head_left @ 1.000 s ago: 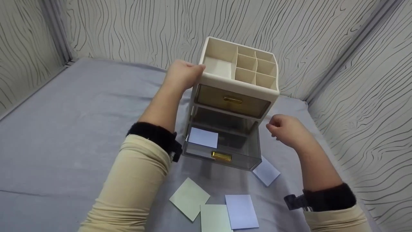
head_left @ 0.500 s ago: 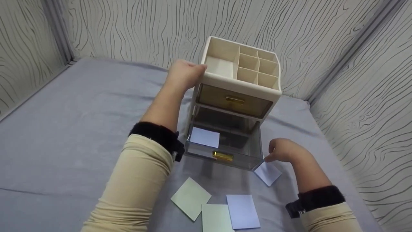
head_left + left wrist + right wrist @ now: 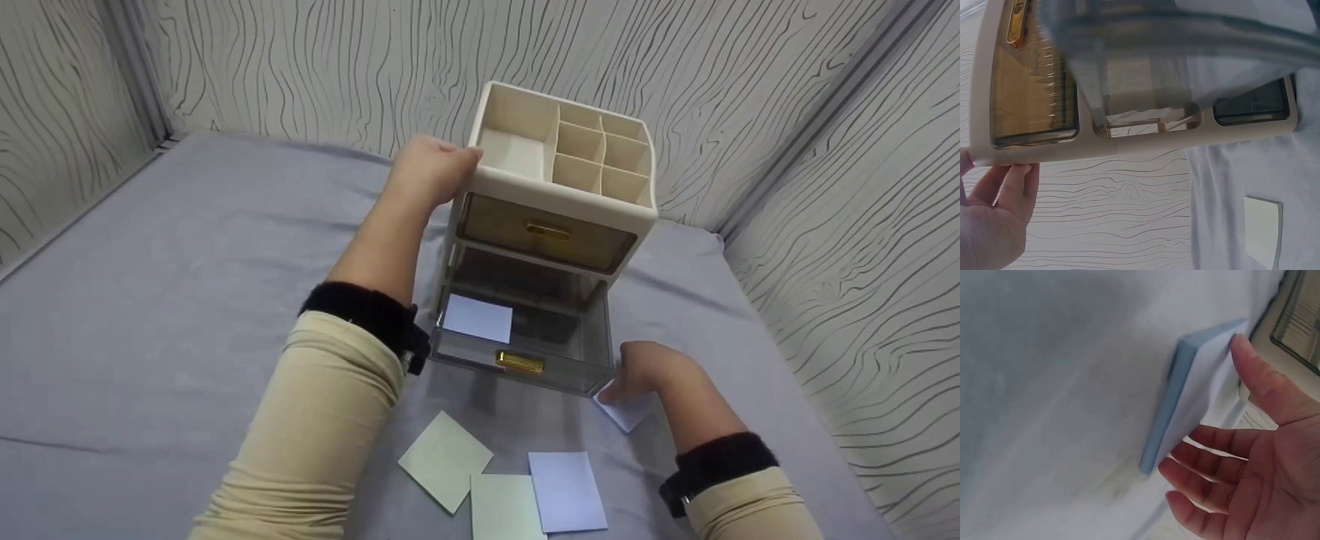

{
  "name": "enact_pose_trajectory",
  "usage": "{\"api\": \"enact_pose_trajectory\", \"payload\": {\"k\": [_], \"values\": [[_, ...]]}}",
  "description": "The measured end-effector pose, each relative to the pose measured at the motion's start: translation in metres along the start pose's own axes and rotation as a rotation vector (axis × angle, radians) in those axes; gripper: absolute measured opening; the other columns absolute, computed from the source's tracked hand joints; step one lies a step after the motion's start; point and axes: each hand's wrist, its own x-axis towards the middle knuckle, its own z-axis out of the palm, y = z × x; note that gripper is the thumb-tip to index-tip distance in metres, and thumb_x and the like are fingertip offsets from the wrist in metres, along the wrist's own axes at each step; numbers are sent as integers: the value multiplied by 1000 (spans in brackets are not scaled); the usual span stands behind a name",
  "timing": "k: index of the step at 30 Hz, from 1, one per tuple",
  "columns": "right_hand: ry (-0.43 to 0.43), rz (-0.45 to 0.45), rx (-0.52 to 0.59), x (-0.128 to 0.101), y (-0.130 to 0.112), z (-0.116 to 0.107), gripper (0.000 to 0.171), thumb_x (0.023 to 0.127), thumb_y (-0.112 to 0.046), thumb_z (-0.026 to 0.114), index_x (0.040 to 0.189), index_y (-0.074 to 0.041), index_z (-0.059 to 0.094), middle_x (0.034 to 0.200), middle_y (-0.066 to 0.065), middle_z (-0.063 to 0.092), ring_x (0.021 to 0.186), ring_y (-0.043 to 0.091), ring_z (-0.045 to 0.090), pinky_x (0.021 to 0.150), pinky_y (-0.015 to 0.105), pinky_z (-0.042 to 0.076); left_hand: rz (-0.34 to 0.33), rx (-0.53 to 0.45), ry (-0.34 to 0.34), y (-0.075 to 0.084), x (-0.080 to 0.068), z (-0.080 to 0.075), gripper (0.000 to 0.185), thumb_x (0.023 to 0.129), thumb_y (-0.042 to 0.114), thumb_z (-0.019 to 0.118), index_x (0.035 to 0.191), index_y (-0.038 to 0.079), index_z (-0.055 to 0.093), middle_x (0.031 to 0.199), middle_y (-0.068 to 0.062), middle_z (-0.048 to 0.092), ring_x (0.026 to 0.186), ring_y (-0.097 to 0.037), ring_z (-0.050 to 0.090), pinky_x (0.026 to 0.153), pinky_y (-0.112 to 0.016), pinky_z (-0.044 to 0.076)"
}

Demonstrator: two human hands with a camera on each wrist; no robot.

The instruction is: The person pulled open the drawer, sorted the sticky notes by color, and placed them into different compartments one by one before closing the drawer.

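Grey bed [image 3: 150, 300], organizer [image 3: 555, 225], notepads [image 3: 444, 460].

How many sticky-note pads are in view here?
5. One blue pad lies in the open drawer; one blue pad is under the right hand; two green pads and another blue one lie in front. Others may be hidden.
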Motion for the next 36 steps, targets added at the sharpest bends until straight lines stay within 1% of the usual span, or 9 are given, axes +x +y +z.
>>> {"api": "enact_pose_trajectory", "payload": {"k": [4, 8, 16, 18, 21, 24, 26, 31, 36], "values": [[-9, -1, -33, 2, -2, 0, 70, 65, -39, 78, 107, 12, 53, 94, 22, 60, 87, 35, 56, 82, 47, 44, -4, -8, 5, 0, 0, 0, 36, 88, 39, 54, 99, 8, 69, 101, -3, 61, 93, -17, 52, 81, -30, 43], [-27, 19, -25, 3, -1, -1, 89, 66, -42, 78, 122, 17, 42, 113, 33, 52, 106, 45, 50, 91, 51, 39, -11, -12, 7, 1, -1, 0, 36, 88, 39, 55, 100, 9, 69, 102, -3, 62, 94, -17, 52, 82, -30, 43], [-22, 35, -3, 2, -4, -1, 96, 65, -40, 79, 128, 16, 34, 118, 36, 47, 111, 48, 45, 93, 53, 36, -15, -4, 9, 1, 0, 0, 35, 88, 39, 55, 101, 9, 69, 103, -3, 62, 94, -16, 53, 83, -30, 43], [-6, 18, -19, 1, -4, -2, 92, 65, -38, 79, 126, 17, 37, 114, 35, 50, 108, 47, 48, 92, 52, 38, -15, -5, 7, 1, 0, 0, 35, 88, 39, 55, 101, 9, 69, 103, -3, 62, 94, -16, 53, 82, -30, 43], [17, -11, -46, -2, -2, -6, 64, 65, -30, 78, 107, 12, 53, 92, 24, 60, 88, 38, 57, 83, 47, 45, -15, -2, 5, 0, 0, 0, 35, 88, 39, 55, 101, 10, 69, 103, -3, 62, 95, -16, 53, 83, -30, 43], [33, -59, -51, -5, 2, -11, 27, 67, -17, 72, 81, 2, 59, 71, 8, 56, 67, 24, 52, 68, 40, 47, -11, -3, 5, 0, 0, 0, 35, 88, 39, 54, 100, 10, 69, 104, -2, 62, 95, -16, 52, 83, -30, 43], [41, -101, -38, -7, 6, -15, 13, 66, -9, 66, 69, -4, 54, 63, 2, 49, 60, 19, 46, 58, 34, 43, -7, -5, 6, 0, 0, -1, 35, 88, 39, 54, 100, 10, 69, 104, -2, 62, 95, -16, 52, 82, -30, 43], [34, -202, 24, -12, 14, -24, 22, 70, 0, 58, 60, -10, 41, 57, -3, 35, 55, 14, 35, 51, 27, 29, 10, -8, 14, 1, 0, 0, 35, 88, 38, 55, 97, 7, 70, 100, -4, 62, 91, -17, 53, 77, -29, 44], [9, -286, 58, -20, 17, -34, 17, 72, -2, 61, 64, -9, 48, 60, -4, 40, 58, 13, 39, 53, 27, 32, 8, -9, 20, 0, 0, 1, 35, 87, 38, 55, 95, 7, 70, 99, -3, 62, 91, -17, 53, 78, -29, 44]]}}
